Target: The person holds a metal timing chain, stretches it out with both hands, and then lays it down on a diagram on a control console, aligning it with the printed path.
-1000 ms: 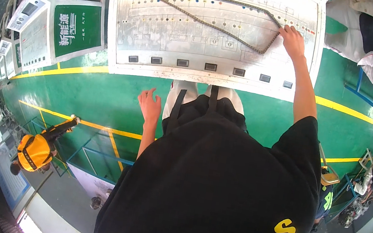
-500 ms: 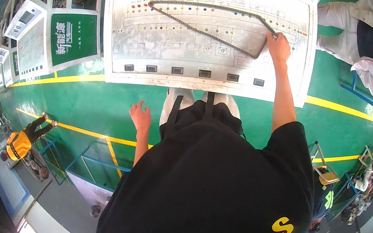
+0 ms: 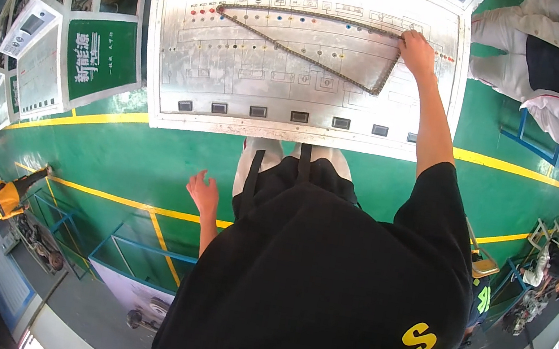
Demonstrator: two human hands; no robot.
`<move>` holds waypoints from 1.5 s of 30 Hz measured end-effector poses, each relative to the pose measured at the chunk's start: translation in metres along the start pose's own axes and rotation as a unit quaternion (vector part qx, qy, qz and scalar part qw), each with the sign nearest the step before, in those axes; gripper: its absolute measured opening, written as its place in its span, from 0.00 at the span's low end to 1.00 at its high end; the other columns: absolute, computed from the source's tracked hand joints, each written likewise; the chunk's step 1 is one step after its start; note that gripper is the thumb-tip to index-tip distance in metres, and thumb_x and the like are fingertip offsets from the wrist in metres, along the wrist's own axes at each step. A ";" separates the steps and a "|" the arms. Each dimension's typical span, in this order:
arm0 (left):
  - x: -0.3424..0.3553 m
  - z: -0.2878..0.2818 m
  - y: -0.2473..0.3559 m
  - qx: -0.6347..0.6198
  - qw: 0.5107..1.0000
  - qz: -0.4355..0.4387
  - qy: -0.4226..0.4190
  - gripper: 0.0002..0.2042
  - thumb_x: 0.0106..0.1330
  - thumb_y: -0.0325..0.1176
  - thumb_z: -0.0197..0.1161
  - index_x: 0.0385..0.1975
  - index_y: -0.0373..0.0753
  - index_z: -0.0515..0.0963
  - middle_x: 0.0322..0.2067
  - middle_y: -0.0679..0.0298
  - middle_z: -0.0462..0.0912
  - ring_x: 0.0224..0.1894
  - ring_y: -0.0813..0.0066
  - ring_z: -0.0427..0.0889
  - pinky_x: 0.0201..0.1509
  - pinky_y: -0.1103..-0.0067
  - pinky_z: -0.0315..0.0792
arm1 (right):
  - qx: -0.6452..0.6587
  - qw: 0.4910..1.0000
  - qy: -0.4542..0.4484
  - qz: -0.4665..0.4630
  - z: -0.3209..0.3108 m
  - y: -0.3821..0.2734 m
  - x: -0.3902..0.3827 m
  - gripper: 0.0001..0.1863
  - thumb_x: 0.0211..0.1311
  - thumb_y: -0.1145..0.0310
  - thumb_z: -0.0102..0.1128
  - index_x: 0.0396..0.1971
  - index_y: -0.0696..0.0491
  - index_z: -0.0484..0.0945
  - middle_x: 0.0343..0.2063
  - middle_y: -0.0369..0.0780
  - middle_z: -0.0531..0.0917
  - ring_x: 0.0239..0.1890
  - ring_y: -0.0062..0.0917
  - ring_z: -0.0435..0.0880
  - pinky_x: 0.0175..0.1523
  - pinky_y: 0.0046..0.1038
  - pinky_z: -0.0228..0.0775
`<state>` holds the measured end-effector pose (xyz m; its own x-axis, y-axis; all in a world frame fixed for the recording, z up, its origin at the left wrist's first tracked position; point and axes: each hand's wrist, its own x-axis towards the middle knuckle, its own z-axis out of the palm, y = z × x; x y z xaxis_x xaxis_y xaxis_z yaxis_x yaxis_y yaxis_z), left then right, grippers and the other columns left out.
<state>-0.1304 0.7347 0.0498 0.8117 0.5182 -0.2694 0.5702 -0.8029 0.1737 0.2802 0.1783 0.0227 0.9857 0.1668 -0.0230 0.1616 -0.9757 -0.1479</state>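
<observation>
A dark metal link chain [image 3: 295,53] lies in a closed loop, roughly a long triangle, on a silvery panel [image 3: 235,87] printed with line diagrams. At the loop's upper right corner, my right hand [image 3: 418,52] has its fingers closed on the chain. From there one run goes nearly straight along the panel's far part to the left corner; another drops to the lower right corner. The fingertips partly hide the gripped links. My left hand [image 3: 203,194] hangs beside my body over the green floor, fingers apart and holding nothing.
Dark rectangular inserts [image 3: 299,116] line the panel's near edge, with small coloured sockets [image 3: 279,17] farther up. Left stands a green and white display board [image 3: 97,54]. A person in white trousers [image 3: 497,48] is at the right. Yellow lines [image 3: 108,193] cross the green floor.
My right hand has shifted slightly away from me with the chain. The bend near that corner has straightened, so the far run is now nearly straight. My left hand still hangs free.
</observation>
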 end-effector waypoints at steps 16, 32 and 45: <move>-0.023 0.014 -0.051 0.004 0.999 -0.038 -0.010 0.16 0.61 0.32 0.60 0.48 0.39 0.81 0.43 0.57 0.81 0.50 0.59 0.75 0.59 0.65 0.65 | -0.011 0.987 0.098 0.130 0.024 -0.019 -0.009 0.10 0.64 0.62 0.58 0.36 0.53 0.81 0.38 0.39 0.83 0.46 0.38 0.81 0.44 0.42 0.80; -0.055 0.047 -0.077 -0.015 0.996 -0.075 -0.049 0.15 0.59 0.33 0.61 0.45 0.40 0.82 0.39 0.59 0.83 0.47 0.60 0.78 0.58 0.65 0.66 | 0.163 0.976 -0.020 0.146 0.021 -0.008 0.047 0.14 0.58 0.60 0.66 0.39 0.54 0.85 0.34 0.46 0.88 0.40 0.42 0.86 0.47 0.38 0.77; -0.048 0.049 -0.072 -0.031 0.997 -0.063 -0.026 0.16 0.60 0.35 0.61 0.47 0.41 0.81 0.40 0.57 0.83 0.47 0.57 0.78 0.60 0.65 0.65 | 0.119 0.970 -0.056 0.204 0.016 -0.013 0.044 0.19 0.61 0.50 0.60 0.41 0.50 0.83 0.39 0.44 0.87 0.46 0.43 0.85 0.50 0.41 0.75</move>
<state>-0.2164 0.7538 0.0040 0.7262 0.5973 -0.3405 0.6756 -0.7118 0.1922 0.3212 0.2003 0.0082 0.9520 -0.1993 -0.2324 -0.2696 -0.9054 -0.3280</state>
